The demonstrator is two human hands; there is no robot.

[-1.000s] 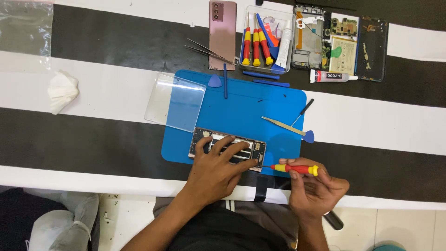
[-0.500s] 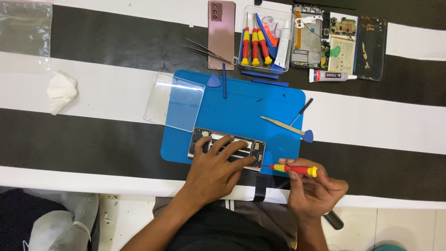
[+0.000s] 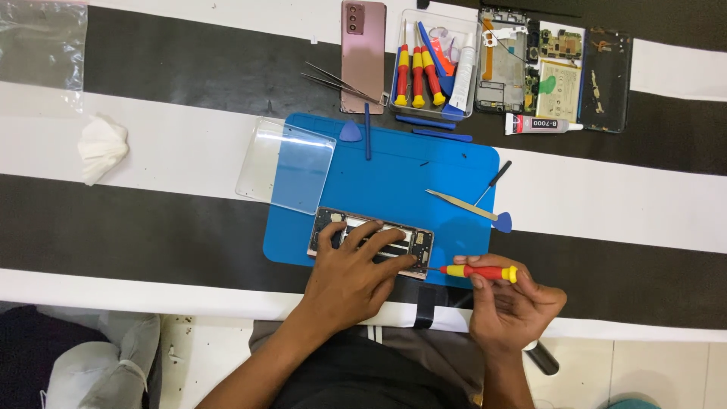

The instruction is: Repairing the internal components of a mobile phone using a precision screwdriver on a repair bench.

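left hand [image 3: 352, 276] hides opened phone [image 3: 413, 242] middle

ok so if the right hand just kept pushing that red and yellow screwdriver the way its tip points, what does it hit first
The right hand aims the screwdriver leftward. Its tip looks already at the lower right corner of the opened phone, beside the left hand, though contact is hard to judge.

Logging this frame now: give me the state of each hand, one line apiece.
Left hand: open, fingers spread flat on the opened phone, pressing it to the blue mat.
Right hand: closed on the red-and-yellow screwdriver, tip at the phone's edge.
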